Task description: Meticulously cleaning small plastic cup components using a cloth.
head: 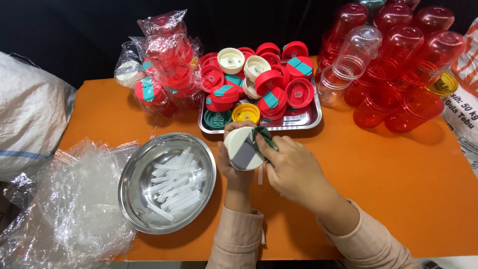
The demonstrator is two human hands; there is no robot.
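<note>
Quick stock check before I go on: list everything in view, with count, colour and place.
Cream lid: one, cream with a grey flap, held at table centre.
Green piece: one, dark green, at the lid's right edge.
Steel tray: one, silver, behind the hands, heaped with lids.
Loose lids: many, mostly red, some cream, one yellow, one green, in the tray.
Steel bowl: one, silver, front left.
Clear strips: many, in the bowl.
Bagged lids: several bags, red, back left.
Plastic cups: many, red, two clear, back right.
Empty bags: pile, clear, far left.
White sack: one, left edge.
Table: orange.
Left hand: holds the lid.
Right hand: fingers on the green piece.
</note>
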